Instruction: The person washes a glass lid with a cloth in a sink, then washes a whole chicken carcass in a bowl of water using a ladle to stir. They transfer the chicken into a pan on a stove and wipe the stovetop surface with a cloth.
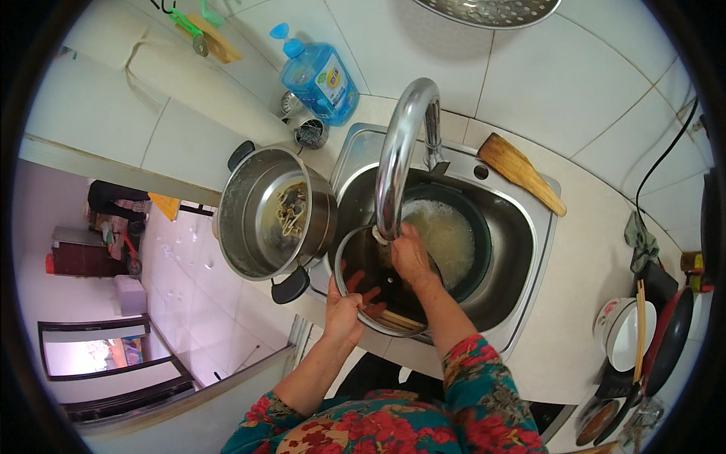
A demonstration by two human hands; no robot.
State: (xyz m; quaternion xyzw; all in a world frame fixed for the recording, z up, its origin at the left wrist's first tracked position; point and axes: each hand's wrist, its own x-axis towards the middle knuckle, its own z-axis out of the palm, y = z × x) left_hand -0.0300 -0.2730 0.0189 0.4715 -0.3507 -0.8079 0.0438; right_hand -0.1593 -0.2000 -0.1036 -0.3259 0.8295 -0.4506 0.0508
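Note:
My left hand (346,312) grips the metal rim of a round glass pot lid (371,284), its fingers showing through the glass. The lid is tilted over the left side of a stainless steel sink (513,295). My right hand (409,255) is at the lid's upper right, below the outlet of the chrome faucet (417,108); its fingertips are partly hidden, so I cannot tell whether it grips anything. Beneath, a dark green basin (482,249) holds cloudy, foamy water. To the left stands a steel pot (238,238) with black handles and noodle-like scraps in a little liquid.
A wooden spatula (519,170) lies on the sink's back right edge. A blue soap bottle (323,82) and a scouring pad in a metal cup (311,134) stand at the back left. White bowls (629,335), chopsticks (640,335) and a frying pan (669,340) are at the right.

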